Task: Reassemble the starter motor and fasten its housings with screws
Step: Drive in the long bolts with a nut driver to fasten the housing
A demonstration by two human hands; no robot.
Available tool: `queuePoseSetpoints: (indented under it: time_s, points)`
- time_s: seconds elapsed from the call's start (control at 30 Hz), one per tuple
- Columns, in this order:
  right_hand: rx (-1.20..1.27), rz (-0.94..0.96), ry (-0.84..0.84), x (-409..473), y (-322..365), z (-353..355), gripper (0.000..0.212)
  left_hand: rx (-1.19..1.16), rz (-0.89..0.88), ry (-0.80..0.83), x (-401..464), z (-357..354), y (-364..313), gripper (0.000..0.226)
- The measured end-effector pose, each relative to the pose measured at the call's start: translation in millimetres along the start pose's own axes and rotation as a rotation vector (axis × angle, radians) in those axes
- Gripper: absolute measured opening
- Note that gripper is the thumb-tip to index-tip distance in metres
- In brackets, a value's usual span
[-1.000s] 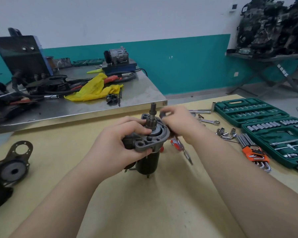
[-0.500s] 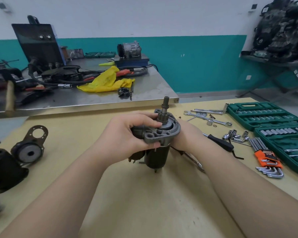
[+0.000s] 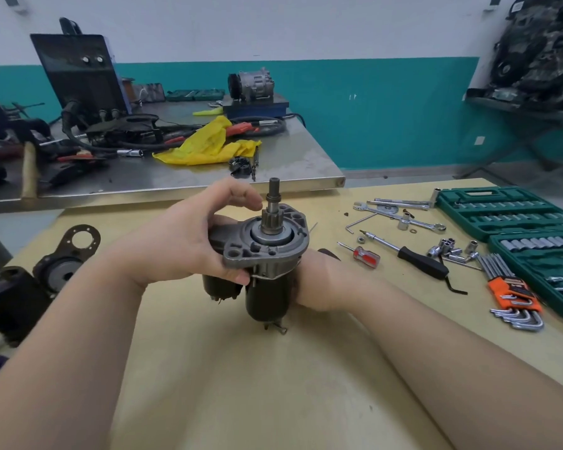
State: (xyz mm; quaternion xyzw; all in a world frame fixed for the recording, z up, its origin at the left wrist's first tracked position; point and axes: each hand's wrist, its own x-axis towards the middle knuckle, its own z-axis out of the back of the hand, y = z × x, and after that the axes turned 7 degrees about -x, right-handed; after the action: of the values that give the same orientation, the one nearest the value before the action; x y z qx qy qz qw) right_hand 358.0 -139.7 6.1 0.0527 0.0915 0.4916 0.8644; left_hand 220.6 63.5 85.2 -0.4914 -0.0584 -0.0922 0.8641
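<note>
Left hand grips starter motor flange; right hand mostly hidden behind body, grip unclear.

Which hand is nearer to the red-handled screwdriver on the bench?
Right. The right hand holds the starter motor on the side facing the red-handled screwdriver; the left hand grips the motor's opposite side.

The right hand sits mostly hidden behind the black cylindrical starter motor body, its fingers out of sight. The green plastic socket case runs off the right edge. The dark engine heap is blurred.
</note>
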Motion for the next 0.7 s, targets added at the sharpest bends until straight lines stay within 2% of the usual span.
queuePoseSetpoints:
  time_s: [0.17, 0.27, 0.33, 0.4, 0.47, 0.53, 0.57, 0.63, 0.7]
  points:
    - [-0.29, 0.025, 0.022, 7, 6, -6, 0.019, 0.123, 0.017, 0.066, -2, 0, -9, 0.107]
    - [-0.098, 0.019, -0.05, 2, -3, -10, 0.025, 0.272, 0.014, 0.062, -3, -3, -15, 0.096]
    - [0.073, 0.038, -0.055, -7, -8, -11, 0.031, 0.285, 0.042, 0.07, -3, -4, -17, 0.095]
    - [0.26, 0.059, 0.074, -17, -9, -8, 0.038, 0.276, 0.057, 0.079, -3, -5, -17, 0.094]
    - [0.39, 0.056, 0.184, -28, -4, -7, 0.055, 0.279, 0.068, 0.095, -3, -5, -17, 0.094]
    - [0.382, 0.001, 0.116, -35, 6, -11, 0.073, 0.283, 0.075, 0.108, -3, -3, -18, 0.095]
    - [0.344, -0.046, 0.042, -38, 13, -17, 0.075, 0.285, 0.078, 0.113, -3, -3, -18, 0.096]
    - [0.268, -0.133, -0.094, -41, 25, -30, 0.067, 0.292, 0.079, 0.117, -4, -3, -18, 0.095]
    - [0.269, -0.205, -0.158, -41, 30, -39, 0.051, 0.299, 0.084, 0.116, -3, -3, -19, 0.095]
